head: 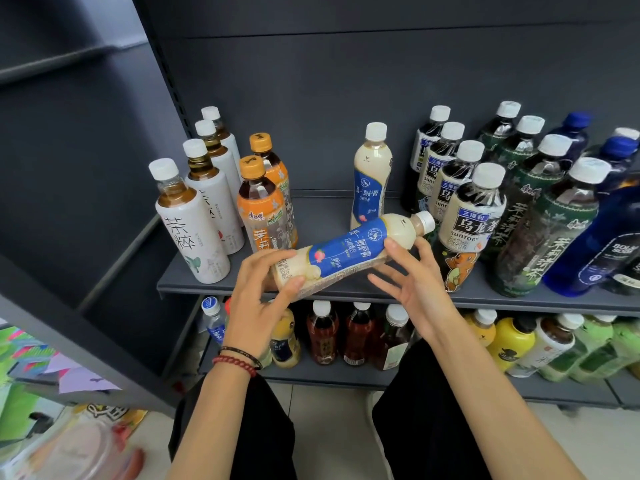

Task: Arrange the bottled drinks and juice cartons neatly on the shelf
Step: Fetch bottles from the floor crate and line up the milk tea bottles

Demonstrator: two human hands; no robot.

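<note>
A milk tea bottle (349, 252) with a blue label and white cap lies tilted in both my hands, cap pointing up and right, just above the front of the grey shelf (221, 284). My left hand (263, 299) grips its bottom end. My right hand (412, 275) touches its neck with thumb and fingertips, fingers spread. A second, identical milk tea bottle (370, 174) stands upright on the shelf behind it, alone in the middle gap.
White-label tea bottles (194, 220) and orange-cap bottles (259, 202) stand left. Suntory oolong bottles (471, 209), green jasmine tea bottles (540, 230) and blue bottles (602, 244) fill the right. A lower shelf (332, 374) holds several more drinks. My dark trouser legs are below.
</note>
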